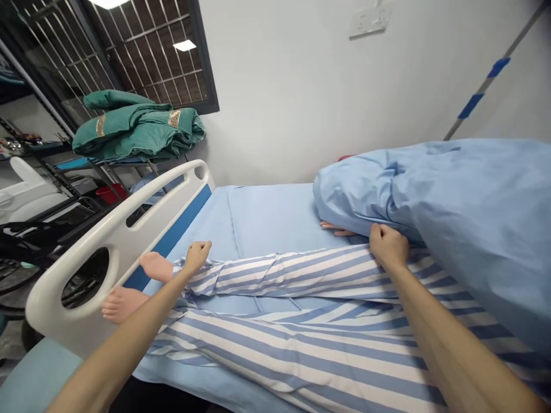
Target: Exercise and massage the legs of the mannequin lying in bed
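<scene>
A patient figure lies on a hospital bed in blue-and-white striped pyjamas, and its bare feet look like a mannequin's. My left hand [197,256] is closed on the striped trouser cuff [189,275] just above the nearer foot [155,267]. The other foot [123,304] rests lower, close to the footboard. My right hand [388,246] grips the edge of a light blue sheet [451,218], above the striped trouser leg [301,272]. A figure's fingers [338,230] poke out under the sheet. The sheet hides the upper body.
A white footboard with a blue stripe [116,229] stands at the bed's end, beyond a blue mattress sheet [267,221]. Behind it are a metal rack [81,172] holding folded green cloth [138,129] and a red container [109,194]. A taped pole [484,86] leans at the right.
</scene>
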### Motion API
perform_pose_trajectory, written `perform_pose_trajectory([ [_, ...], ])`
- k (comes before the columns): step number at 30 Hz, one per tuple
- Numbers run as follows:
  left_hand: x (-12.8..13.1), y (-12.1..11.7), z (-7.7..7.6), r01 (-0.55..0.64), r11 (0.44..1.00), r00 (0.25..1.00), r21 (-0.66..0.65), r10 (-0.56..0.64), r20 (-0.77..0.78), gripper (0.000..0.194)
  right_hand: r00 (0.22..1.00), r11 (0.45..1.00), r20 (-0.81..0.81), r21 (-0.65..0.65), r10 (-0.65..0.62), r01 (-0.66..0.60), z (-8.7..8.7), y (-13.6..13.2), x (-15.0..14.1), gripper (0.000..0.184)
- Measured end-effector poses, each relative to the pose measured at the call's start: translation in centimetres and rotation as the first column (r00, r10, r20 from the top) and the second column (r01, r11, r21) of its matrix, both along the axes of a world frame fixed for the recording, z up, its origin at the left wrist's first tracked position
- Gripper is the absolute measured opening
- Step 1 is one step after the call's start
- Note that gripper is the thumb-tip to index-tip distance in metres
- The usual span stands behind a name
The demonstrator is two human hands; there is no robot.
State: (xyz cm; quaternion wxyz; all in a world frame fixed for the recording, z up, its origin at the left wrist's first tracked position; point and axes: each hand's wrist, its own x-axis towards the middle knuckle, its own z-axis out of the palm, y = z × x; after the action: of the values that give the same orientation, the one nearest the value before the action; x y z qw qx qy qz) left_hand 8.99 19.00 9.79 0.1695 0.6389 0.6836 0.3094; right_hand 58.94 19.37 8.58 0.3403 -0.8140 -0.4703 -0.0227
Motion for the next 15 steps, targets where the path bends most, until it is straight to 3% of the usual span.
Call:
perform_pose_trajectory([
  [5, -2.7, 0.2, -2.6, -0.056, 0.998, 0.998, -0.036, 0.056, 0.020, 0.033, 0.987, 0.961, 0.130, -0.272, 0.091, -0.053, 0.4, 0.2, -0.5, 0.026],
  [8, -3.0, 0.5, -3.4, -0.065, 0.997, 0.997, -0.030, 0.066, 0.035, 0.033, 0.981, 0.951, 0.151, -0.303, 0.118, -0.068, 1.3, 0.6, -3.6, 0.025],
  [11, -3.1, 0.3, -3.6, -0.075, 0.997, 0.996, 0.004, 0.075, 0.045, 0.034, 0.963, 0.967, 0.100, -0.074, 0.249, -0.242, 2.0, 1.0, -12.0, 0.027],
  [13, -3.2, 0.1, -3.7, -0.085, 0.996, 0.995, 0.026, 0.083, 0.057, 0.035, 0.890, 0.887, -0.022, 0.090, 0.456, -0.453, 1.9, 0.8, -20.2, 0.032],
  [15, -3.3, -0.1, -3.6, -0.095, 0.994, 0.994, 0.046, 0.092, 0.065, 0.037, 0.824, 0.822, -0.039, 0.112, 0.565, -0.559, 1.4, 0.3, -29.1, 0.037],
])
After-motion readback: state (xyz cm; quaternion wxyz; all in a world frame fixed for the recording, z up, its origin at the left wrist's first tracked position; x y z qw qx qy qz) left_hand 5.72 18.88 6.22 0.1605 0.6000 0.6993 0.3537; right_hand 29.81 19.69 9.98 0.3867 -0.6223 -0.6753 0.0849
